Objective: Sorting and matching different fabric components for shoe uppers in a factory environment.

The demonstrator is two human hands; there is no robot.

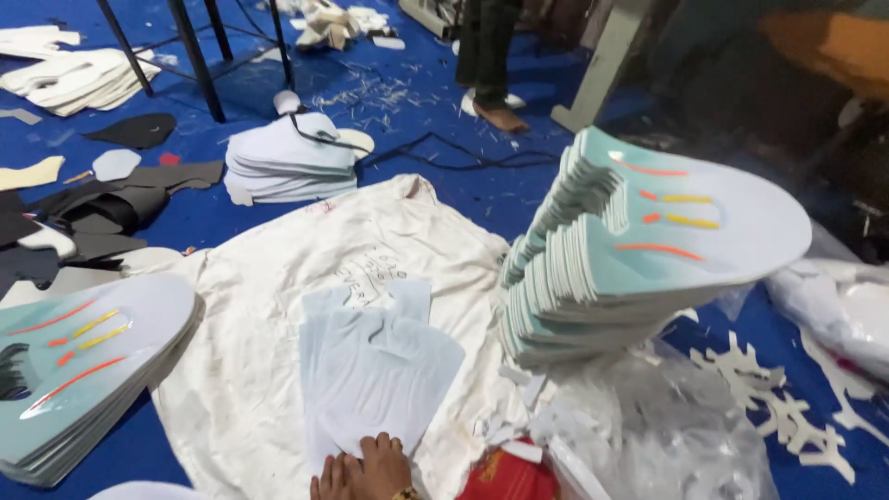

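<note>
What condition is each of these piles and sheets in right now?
Tall printed stack: leaning, fanned out.
Left printed stack: lying flat.
Pale blue sheets: loosely spread on the cloth.
White cloth: spread out, wrinkled.
White pile: neat, cord across it.
Hands: overlapping, resting on the sheets' edge.

Open room: bare white cloth (278,370) left of the pale sheet pile (375,370), reaching to the flat stack (83,370). Obstacles: tall leaning stack (639,250) close on the right; crumpled clear plastic (667,417) below it; red packet (505,477) just beside the hand (366,470).
</note>
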